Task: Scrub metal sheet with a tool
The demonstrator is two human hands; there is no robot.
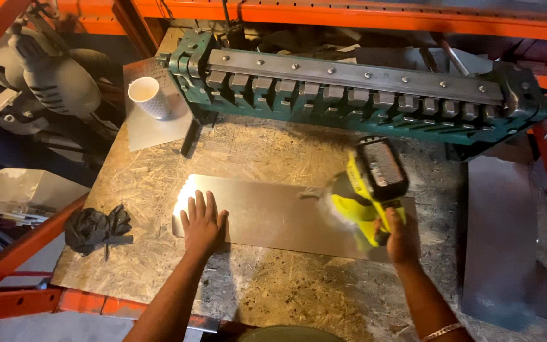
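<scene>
Left hand (202,223): flat, fingers spread, pressing the sheet's left end.
Right hand (400,235): wrapped around the yellow cordless sander (370,190).
Metal sheet (273,215): flat on the chipboard bench (286,285), centre.
Sander: on the sheet's right part.

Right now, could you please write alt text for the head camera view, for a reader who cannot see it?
A person's left hand presses flat on a metal sheet lying on a chipboard workbench, while the right hand holds a yellow cordless power tool against the sheet. Behind stand a green sheet-metal brake and a white cup; black gloves lie left.
</scene>
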